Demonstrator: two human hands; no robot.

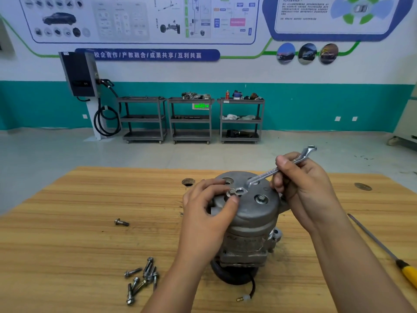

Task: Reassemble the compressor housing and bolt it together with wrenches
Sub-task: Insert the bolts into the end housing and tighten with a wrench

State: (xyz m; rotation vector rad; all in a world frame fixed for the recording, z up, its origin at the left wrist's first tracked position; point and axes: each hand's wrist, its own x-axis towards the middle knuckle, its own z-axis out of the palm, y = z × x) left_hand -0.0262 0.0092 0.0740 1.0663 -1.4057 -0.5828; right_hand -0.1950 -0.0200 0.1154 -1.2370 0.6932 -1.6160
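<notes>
A grey metal compressor housing stands upright in the middle of the wooden table, its domed end cover on top. My left hand rests on the cover's left side, its fingertips pinching a bolt head. My right hand grips a silver wrench by the shaft, and the wrench's lower end sits right beside that bolt head. A second bolt is seated in the cover to the right. Several loose bolts lie in a heap at the front left.
A single bolt lies apart on the left of the table. A yellow-handled screwdriver lies along the right edge. A black cable with a small plug trails from the housing's base. The table has round holes behind the housing.
</notes>
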